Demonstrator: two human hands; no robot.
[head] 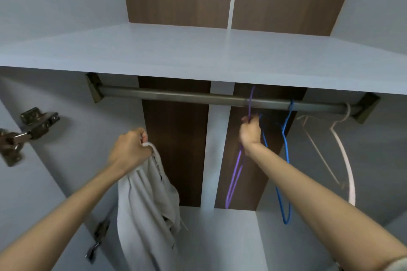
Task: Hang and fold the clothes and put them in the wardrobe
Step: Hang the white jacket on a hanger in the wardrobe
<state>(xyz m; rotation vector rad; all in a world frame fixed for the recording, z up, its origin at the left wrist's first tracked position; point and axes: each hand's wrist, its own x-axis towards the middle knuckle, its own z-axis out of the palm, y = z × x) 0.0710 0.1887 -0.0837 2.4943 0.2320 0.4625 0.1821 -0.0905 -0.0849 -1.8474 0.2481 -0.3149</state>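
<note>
Wardrobe interior (55,17), pale walls, dark back panel; shelf (198,57) above, metal rail (176,94) just beneath it. Door hinge (33,123) at far left.

Left grip (130,149): fingers curled tight round the top edge of a light grey garment (145,204). The cloth hangs straight down from the fist in loose folds, below the rail and well left of the hangers. It touches no hanger (which end of the garment I hold, collar or waistband, cannot tell).

Right grip (251,131): closed round the neck of the purple hanger (234,178), just under the rail. Its hook sits over the rail; its body dangles below my wrist.

Further right on the rail: blue hanger (286,160) just beside my right grip, then white hanger (345,160) near the end bracket. Both bare.

Step, as I judge it: fetching a hanger for the grey garment; nothing hung yet, so early in the task.

Next move calls for lifting the purple hook clear of the rail without snagging the blue one, then bringing hanger and garment together in front of me and threading the hanger into the garment's opening.
</note>
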